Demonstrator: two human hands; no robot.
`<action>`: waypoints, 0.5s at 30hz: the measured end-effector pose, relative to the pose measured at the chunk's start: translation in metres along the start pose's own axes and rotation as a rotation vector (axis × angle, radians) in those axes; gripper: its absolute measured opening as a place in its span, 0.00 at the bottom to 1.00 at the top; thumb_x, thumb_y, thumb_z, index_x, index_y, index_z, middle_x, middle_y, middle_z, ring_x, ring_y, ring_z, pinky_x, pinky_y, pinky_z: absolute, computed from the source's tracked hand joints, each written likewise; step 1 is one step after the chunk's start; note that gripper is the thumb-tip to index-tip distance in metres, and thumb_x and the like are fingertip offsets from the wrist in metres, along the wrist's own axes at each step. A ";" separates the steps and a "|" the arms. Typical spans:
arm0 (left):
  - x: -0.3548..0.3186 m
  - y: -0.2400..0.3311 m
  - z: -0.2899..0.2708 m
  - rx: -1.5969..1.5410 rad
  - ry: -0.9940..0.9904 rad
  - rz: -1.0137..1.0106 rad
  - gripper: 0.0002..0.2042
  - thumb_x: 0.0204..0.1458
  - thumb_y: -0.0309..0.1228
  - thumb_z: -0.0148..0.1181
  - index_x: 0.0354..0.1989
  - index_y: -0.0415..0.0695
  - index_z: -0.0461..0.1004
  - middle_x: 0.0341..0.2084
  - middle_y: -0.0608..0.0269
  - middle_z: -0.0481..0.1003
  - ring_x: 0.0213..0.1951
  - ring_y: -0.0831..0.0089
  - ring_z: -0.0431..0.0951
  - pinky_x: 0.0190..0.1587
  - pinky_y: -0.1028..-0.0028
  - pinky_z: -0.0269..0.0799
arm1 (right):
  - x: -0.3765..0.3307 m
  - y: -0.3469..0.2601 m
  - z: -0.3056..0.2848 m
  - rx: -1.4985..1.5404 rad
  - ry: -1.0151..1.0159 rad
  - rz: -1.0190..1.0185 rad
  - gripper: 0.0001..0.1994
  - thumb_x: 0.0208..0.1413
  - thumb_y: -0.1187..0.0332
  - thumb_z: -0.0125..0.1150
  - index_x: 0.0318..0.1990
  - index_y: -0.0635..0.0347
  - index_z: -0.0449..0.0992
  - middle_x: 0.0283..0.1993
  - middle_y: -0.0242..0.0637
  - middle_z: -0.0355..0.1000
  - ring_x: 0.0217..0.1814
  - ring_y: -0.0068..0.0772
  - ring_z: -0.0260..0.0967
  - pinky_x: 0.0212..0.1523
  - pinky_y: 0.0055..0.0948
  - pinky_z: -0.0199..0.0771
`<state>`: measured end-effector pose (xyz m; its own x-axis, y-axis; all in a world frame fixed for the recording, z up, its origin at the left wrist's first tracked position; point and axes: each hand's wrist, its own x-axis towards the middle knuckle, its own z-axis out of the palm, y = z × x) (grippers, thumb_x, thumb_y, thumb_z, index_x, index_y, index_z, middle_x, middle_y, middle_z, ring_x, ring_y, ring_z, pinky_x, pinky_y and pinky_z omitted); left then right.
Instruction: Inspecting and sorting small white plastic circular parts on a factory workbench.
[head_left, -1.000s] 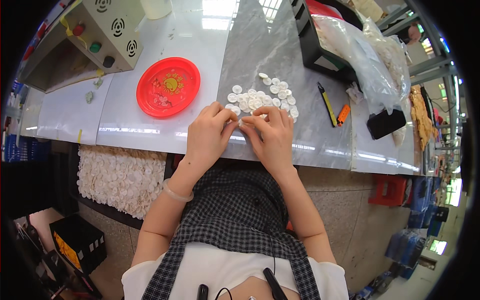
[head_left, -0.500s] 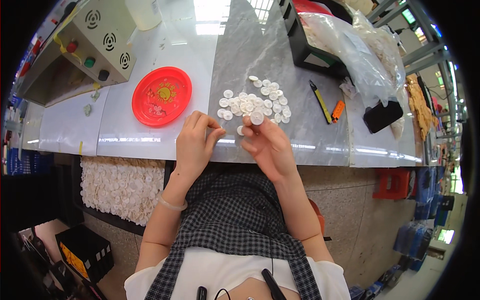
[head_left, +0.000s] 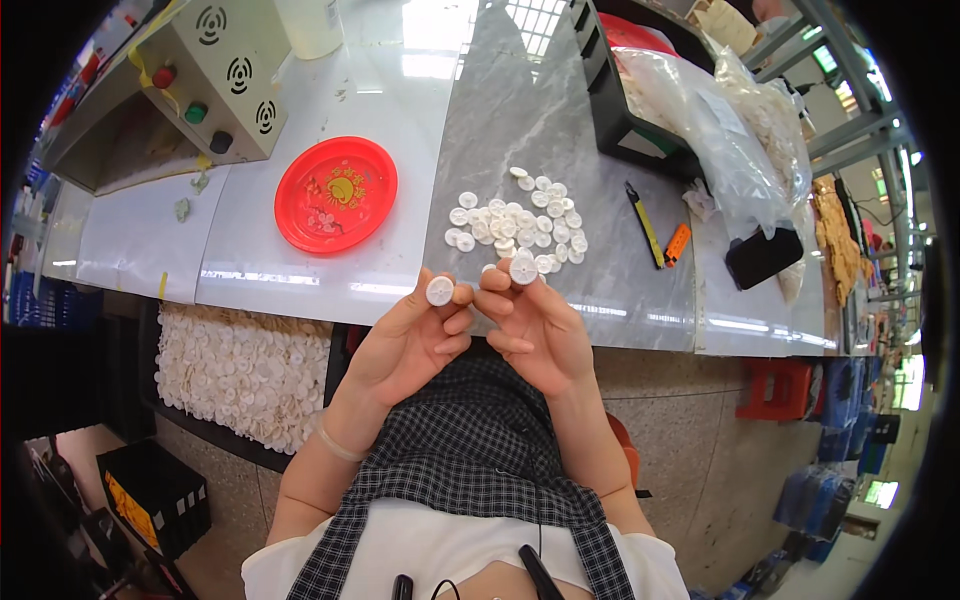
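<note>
Two white button-like discs are held up near the table's front edge, one in each hand. My left hand (head_left: 410,345) is closed, pinching one white disc (head_left: 440,291) between thumb and fingers, its patterned round side facing up. Close beside it, my right hand (head_left: 540,335) pinches another white disc (head_left: 523,268) the same way. Just beyond the fingers, a loose pile of similar white discs (head_left: 505,222) lies on the grey marbled tabletop (head_left: 500,120). Part of one more disc shows behind the right fingertips.
A red plate (head_left: 290,215) with a printed pattern sits left of the pile. A grey machine (head_left: 250,60) with knobs stands far left. On the right lie a yellow cutter (head_left: 646,228), an orange piece (head_left: 678,243), a phone (head_left: 765,258) and a black crate (head_left: 640,130). Below left, a tray holds heaped discs (head_left: 240,370).
My left hand has turned palm up, and a disc now shows in its pinch. Both hands have moved closer together and slightly toward me. The right hand keeps its disc.
</note>
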<state>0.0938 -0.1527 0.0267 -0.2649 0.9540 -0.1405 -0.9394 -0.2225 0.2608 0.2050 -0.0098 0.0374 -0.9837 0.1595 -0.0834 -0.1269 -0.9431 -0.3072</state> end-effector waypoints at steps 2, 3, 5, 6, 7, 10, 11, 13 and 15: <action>0.000 0.000 0.001 -0.081 -0.034 -0.009 0.15 0.66 0.44 0.41 0.41 0.45 0.67 0.37 0.69 0.67 0.33 0.79 0.61 0.32 0.81 0.63 | -0.001 0.001 0.001 0.033 0.005 0.019 0.13 0.67 0.63 0.42 0.52 0.58 0.65 0.45 0.30 0.60 0.41 0.20 0.56 0.24 0.12 0.62; 0.001 -0.001 0.002 -0.079 -0.029 -0.001 0.15 0.66 0.44 0.41 0.41 0.45 0.67 0.37 0.69 0.67 0.33 0.79 0.61 0.32 0.81 0.63 | -0.002 0.001 0.000 0.036 0.001 0.027 0.13 0.67 0.63 0.42 0.52 0.58 0.65 0.45 0.30 0.60 0.41 0.20 0.56 0.24 0.12 0.62; 0.002 -0.002 0.003 -0.129 -0.041 -0.028 0.16 0.66 0.45 0.40 0.42 0.45 0.67 0.37 0.68 0.67 0.33 0.78 0.61 0.31 0.82 0.63 | -0.005 0.001 -0.001 -0.173 0.038 -0.085 0.13 0.67 0.62 0.43 0.52 0.58 0.66 0.48 0.31 0.63 0.42 0.20 0.58 0.25 0.12 0.62; 0.003 -0.002 0.002 -0.144 -0.034 -0.034 0.16 0.66 0.45 0.39 0.42 0.45 0.67 0.37 0.68 0.66 0.33 0.78 0.62 0.31 0.81 0.63 | -0.007 0.001 -0.002 -0.192 0.094 -0.106 0.13 0.66 0.62 0.44 0.50 0.59 0.67 0.49 0.33 0.65 0.42 0.22 0.60 0.30 0.17 0.65; 0.003 -0.003 0.002 -0.143 -0.025 -0.023 0.16 0.66 0.45 0.39 0.42 0.45 0.67 0.37 0.68 0.66 0.33 0.78 0.62 0.31 0.81 0.63 | -0.009 0.001 -0.003 -0.186 0.089 -0.094 0.13 0.66 0.62 0.44 0.50 0.59 0.67 0.49 0.33 0.65 0.42 0.22 0.60 0.30 0.17 0.65; 0.002 -0.003 0.000 -0.167 -0.058 -0.049 0.16 0.65 0.45 0.40 0.43 0.46 0.68 0.37 0.68 0.66 0.33 0.77 0.61 0.30 0.82 0.62 | -0.016 0.002 -0.007 -0.392 0.174 -0.171 0.13 0.66 0.60 0.46 0.45 0.60 0.70 0.46 0.38 0.70 0.42 0.28 0.66 0.40 0.27 0.65; 0.002 -0.002 0.000 -0.166 -0.054 -0.046 0.16 0.65 0.45 0.40 0.43 0.46 0.68 0.37 0.68 0.66 0.33 0.77 0.61 0.30 0.82 0.62 | -0.020 0.002 -0.010 -0.388 0.172 -0.168 0.13 0.66 0.60 0.46 0.45 0.60 0.70 0.46 0.38 0.70 0.42 0.28 0.66 0.40 0.27 0.65; 0.001 -0.001 0.000 -0.185 -0.098 -0.072 0.16 0.65 0.45 0.40 0.43 0.46 0.68 0.37 0.68 0.66 0.33 0.77 0.61 0.30 0.82 0.62 | -0.024 0.003 -0.017 -0.481 0.133 -0.212 0.12 0.66 0.61 0.44 0.44 0.58 0.69 0.45 0.39 0.69 0.38 0.26 0.63 0.34 0.22 0.63; 0.001 -0.001 0.000 -0.188 -0.101 -0.078 0.16 0.65 0.45 0.40 0.43 0.46 0.68 0.37 0.68 0.66 0.34 0.77 0.61 0.30 0.82 0.62 | -0.028 0.004 -0.014 -0.474 0.183 -0.219 0.12 0.66 0.60 0.43 0.43 0.58 0.69 0.42 0.38 0.68 0.35 0.24 0.63 0.31 0.21 0.61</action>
<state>0.0944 -0.1518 0.0265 -0.1752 0.9830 -0.0543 -0.9828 -0.1714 0.0687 0.2337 -0.0138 0.0248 -0.8972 0.4251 -0.1198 -0.2130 -0.6541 -0.7258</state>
